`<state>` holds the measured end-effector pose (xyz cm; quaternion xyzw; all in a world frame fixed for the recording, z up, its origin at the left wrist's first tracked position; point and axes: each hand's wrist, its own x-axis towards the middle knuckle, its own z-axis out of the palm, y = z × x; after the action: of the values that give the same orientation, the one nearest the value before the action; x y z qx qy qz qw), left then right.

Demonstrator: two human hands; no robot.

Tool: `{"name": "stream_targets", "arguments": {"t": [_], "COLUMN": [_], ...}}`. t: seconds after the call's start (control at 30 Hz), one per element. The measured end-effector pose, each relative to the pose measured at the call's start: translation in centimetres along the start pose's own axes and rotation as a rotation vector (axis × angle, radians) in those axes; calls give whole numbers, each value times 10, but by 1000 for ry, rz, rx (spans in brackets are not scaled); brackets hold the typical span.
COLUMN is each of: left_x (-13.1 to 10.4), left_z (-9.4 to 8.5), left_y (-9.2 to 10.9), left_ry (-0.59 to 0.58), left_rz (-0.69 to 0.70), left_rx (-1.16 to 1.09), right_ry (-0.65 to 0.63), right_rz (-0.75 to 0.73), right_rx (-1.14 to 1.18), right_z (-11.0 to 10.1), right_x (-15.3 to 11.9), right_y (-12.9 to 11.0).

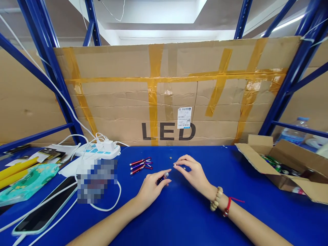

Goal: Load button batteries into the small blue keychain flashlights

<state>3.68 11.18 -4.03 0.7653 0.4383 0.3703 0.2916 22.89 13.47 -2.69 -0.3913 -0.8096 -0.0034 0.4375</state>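
A taped cardboard sheet [174, 92] printed "LED" stands upright behind a blue table [179, 218], framed by blue rack posts [294, 75]. At the right edge sits an open cardboard box [287, 171] holding small coloured items, too small to identify; a water bottle [294, 131] stands behind it. At the left lie a phone [46, 208] face up, a teal pouch [28, 182], a white power strip [98, 150] with plugs seated, and white cables [110, 205].

Centre of table: the left hand [151, 188] rests on the surface, fingers closed around a small dark keychain flashlight [162, 178], its silver tip pointing toward the right hand. The right hand [192, 171] hovers just beside it, thumb and forefinger pinched narrow on a small button cell [175, 165]; its wrist carries a bead bracelet [216, 198] and a red cord [228, 205]. 1 further button cell [170, 158] lies loose just beyond the fingertips. 3 red and purple keychain flashlights [140, 165] lie grouped left of the hands, near but apart.
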Motion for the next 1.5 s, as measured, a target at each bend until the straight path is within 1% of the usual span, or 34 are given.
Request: {"name": "stream_targets", "arguments": {"t": [0.07,0.13,0.23,0.37,0.53,0.57,0.63,0.7,0.73,0.77,0.83,0.93,1.13,1.3,1.4,1.5], "left_x": [0,-1,-2,-2,-1,0,0,0,0,0,0,-1,-3,-4,-5,-6], "left_z": [0,0,0,0,0,0,-1,-2,-2,-2,-2,-1,-1,-1,-2,-2], "left_y": [-1,-1,0,2,1,1,1,2,3,4,5,7,10,13,13,12], "left_ry": [-6,-11,-23,-34,-27,-17,3,17,19,20,23,28,33,52,63,35], "left_rz": [23,44,57,38,20,12,-7,-24,-31,-36,-46,-58,-31,-15,11,43], "left_rx": [10,10,14,14,17,19,20,18,15,8,-23,-84,-109,-104,-69,-60], "right_ry": [75,83,53,20,-66,-63,-8,77,90,74,-32,-152,-270,-294,-274,-215], "right_rz": [-16,-44,-57,-61,-92,-88,-51,14,48,78,116,153,217,263,274,255], "right_rx": [192,285,316,350,314,296,242,141,59,-39,-224,-329,-355,-287,-181,-36], "right_z": [1,3,6,7,4,2,-4,-11,-15,-19,-25,-30,-29,-27,-24,-24], "right_x": [-1,-3,-5,-6,-5,-4,-1,3,4,5,6,5,-1,-4,-2,4], "right_y": [-11,-18,-23,-24,-26,-24,-19,-9,-4,2,14,27,45,56,50,32]}}
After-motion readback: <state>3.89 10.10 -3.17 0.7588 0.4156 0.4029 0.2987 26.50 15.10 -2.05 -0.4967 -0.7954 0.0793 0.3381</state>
